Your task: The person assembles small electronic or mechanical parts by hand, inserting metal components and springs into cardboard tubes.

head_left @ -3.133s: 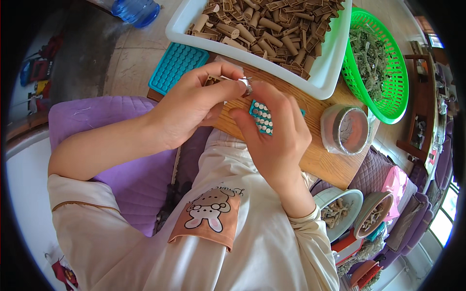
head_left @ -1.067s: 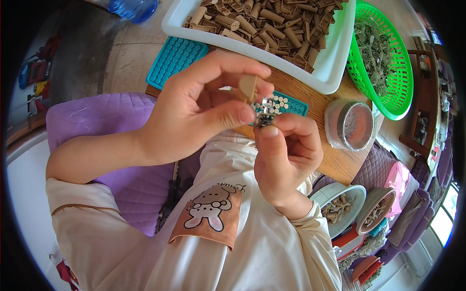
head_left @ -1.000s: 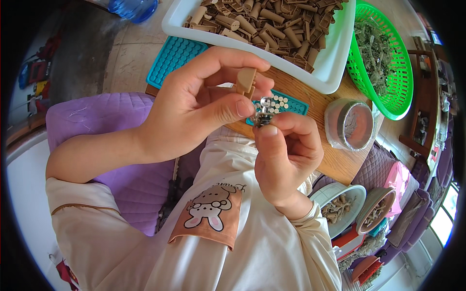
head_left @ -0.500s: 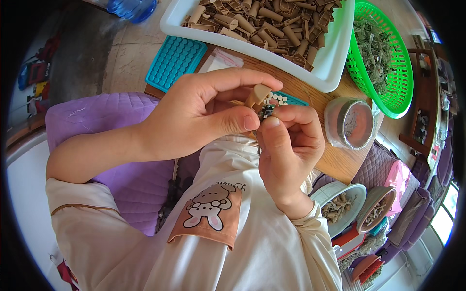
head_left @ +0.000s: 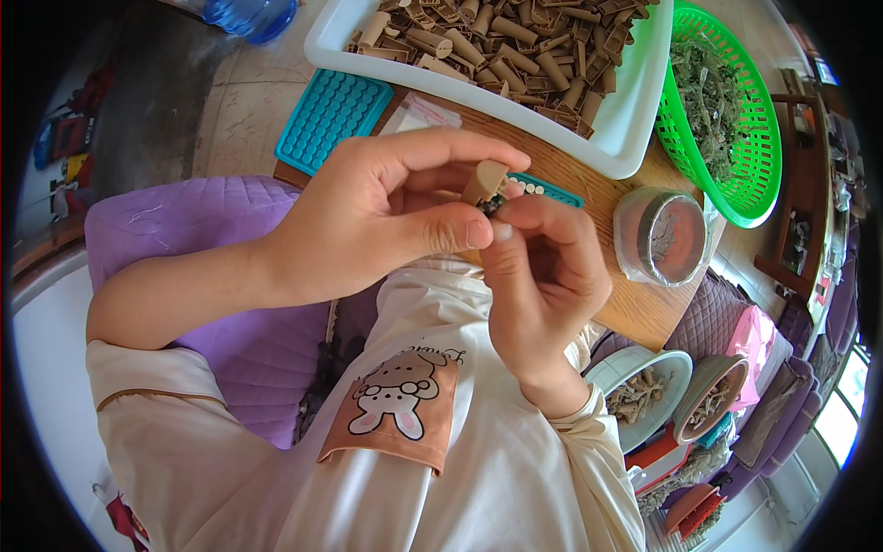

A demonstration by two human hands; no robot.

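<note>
My left hand (head_left: 368,207) is closed around a small tan plastic shell (head_left: 487,180), its rounded end facing up between thumb and fingers. Pinched at the shell's near side, my right hand (head_left: 549,276) grips a small dark electronic part (head_left: 494,204), of which only a bit shows between the fingertips. Its far end seems to sit in or against the shell; how deep, I cannot tell. Just behind the hands lies a teal tray (head_left: 563,194) with small round white pieces, partly hidden by my fingers.
A white bin (head_left: 628,147) heaped with tan plastic shells stands at the back. A teal dimpled tray (head_left: 333,120) lies left of it, a green basket (head_left: 765,138) of tangled parts right. A round tub (head_left: 625,235) stands at the table's right; bowls (head_left: 681,382) sit lower right.
My right hand has moved slightly left and up against the shell. Less of the dark electronic part shows now. The left hand has stayed nearly still.
</note>
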